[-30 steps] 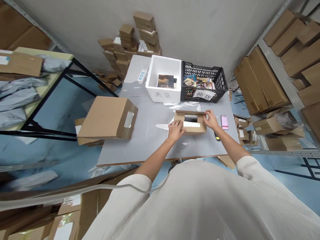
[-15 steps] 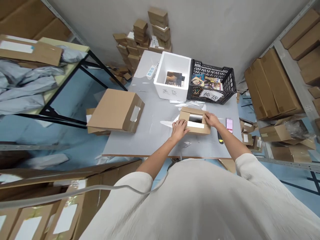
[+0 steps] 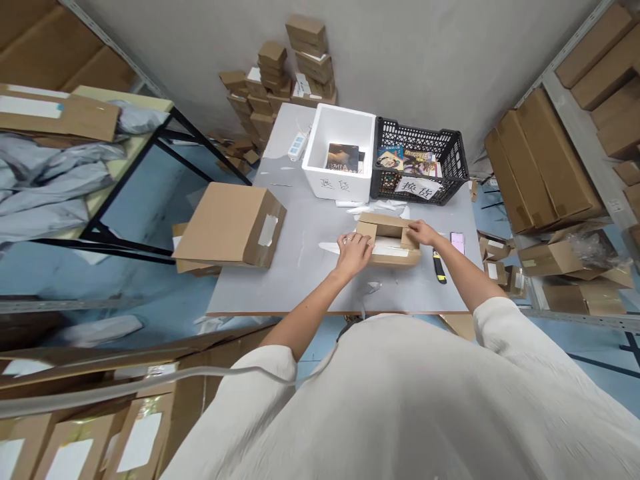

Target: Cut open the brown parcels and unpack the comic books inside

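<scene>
A small cardboard box lies on the grey table in front of me, its top flaps partly raised. Through the opening I see brown inner walls and something whitish low in it, too small to make out. My left hand grips the box's left end, fingers bent over the top edge. At the opposite end, my right hand pinches the flap at the far right corner. A black and yellow box cutter lies just right of the box. Beyond it rests a phone with its screen lit.
Behind the box stand a white foam bin and a black plastic crate, both holding books. A larger carton sits at the table's left. A power strip and paper scraps lie on the table. Shelves flank me.
The box's top opening has widened, and the dark shiny surface seen inside no longer shows. My right hand has shifted slightly with the flap. The view has moved a little.
</scene>
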The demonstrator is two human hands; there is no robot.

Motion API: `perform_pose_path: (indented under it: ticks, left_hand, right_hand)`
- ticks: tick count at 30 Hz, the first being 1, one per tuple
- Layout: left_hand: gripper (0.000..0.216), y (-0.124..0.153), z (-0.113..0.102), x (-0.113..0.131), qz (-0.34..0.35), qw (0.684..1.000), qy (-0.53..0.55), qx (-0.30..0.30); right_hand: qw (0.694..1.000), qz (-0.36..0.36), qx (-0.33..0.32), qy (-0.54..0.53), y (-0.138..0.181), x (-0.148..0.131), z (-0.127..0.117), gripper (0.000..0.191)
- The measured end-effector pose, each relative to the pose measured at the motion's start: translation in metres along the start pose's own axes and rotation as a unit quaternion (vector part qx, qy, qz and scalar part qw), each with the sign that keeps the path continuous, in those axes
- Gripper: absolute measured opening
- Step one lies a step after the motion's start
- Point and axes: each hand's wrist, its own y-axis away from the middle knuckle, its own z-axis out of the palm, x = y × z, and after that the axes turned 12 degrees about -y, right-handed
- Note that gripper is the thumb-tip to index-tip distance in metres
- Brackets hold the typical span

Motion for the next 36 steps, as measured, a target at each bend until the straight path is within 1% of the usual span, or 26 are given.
perform_pose_path:
  ticks: [2,5,8,10,11,13,16,18,22,24,26,29,32,34,36]
  left_hand:
    - [0.036,0.005,-0.005,-0.001,0.009,1.0,0.015,-0.002]
    - [0.036,0.018,-0.007,-0.007,0.049,0.997,0.033,-0.041]
    - [0.03,0.036,-0.002,-0.015,0.103,0.992,0.022,-0.075]
    - [0.027,0.044,0.004,-0.021,0.147,0.984,-0.003,-0.096]
    - [0.031,0.047,0.007,-0.022,0.169,0.98,-0.019,-0.105]
    - [0.045,0.047,0.014,-0.023,0.208,0.969,-0.055,-0.117]
    - [0.071,0.036,0.022,-0.017,0.253,0.954,-0.105,-0.124]
    - [0.08,0.026,0.026,-0.012,0.272,0.945,-0.123,-0.136]
    - [0.075,0.017,0.025,-0.005,0.243,0.951,-0.121,-0.146]
    - [0.076,0.021,0.018,-0.006,0.226,0.958,-0.117,-0.132]
    - [0.083,0.029,0.008,-0.009,0.207,0.965,-0.113,-0.116]
    - [0.099,0.04,-0.006,-0.018,0.136,0.979,-0.117,-0.093]
    - [0.114,0.042,-0.012,-0.033,0.053,0.987,-0.133,-0.078]
    - [0.119,0.036,-0.009,-0.043,0.027,0.987,-0.134,-0.086]
    - [0.12,0.025,-0.004,-0.052,0.024,0.985,-0.119,-0.124]
  right_hand:
    - [1.0,0.013,-0.016,0.023,0.003,-0.003,-0.002,0.048]
    - [0.998,0.038,-0.011,0.056,0.009,-0.01,0.001,0.048]
    - [0.997,0.05,0.003,0.067,0.017,-0.018,0.009,0.048]
    - [0.996,0.051,0.01,0.066,0.021,-0.023,0.017,0.055]
    - [0.996,0.053,0.014,0.064,0.022,-0.025,0.02,0.06]
    - [0.996,0.06,0.02,0.064,0.024,-0.027,0.027,0.07]
    - [0.995,0.069,0.024,0.07,0.024,-0.029,0.034,0.077]
    - [0.994,0.072,0.027,0.077,0.023,-0.03,0.036,0.079]
    - [0.993,0.085,0.036,0.071,0.021,-0.031,0.041,0.083]
    - [0.993,0.089,0.044,0.061,0.02,-0.03,0.043,0.084]
    - [0.993,0.092,0.052,0.054,0.019,-0.029,0.046,0.084]
    - [0.992,0.097,0.062,0.046,0.017,-0.026,0.051,0.087]
    - [0.992,0.094,0.067,0.042,0.018,-0.026,0.053,0.088]
    - [0.992,0.096,0.07,0.04,0.018,-0.027,0.055,0.088]
    - [0.991,0.105,0.073,0.041,0.018,-0.029,0.057,0.088]
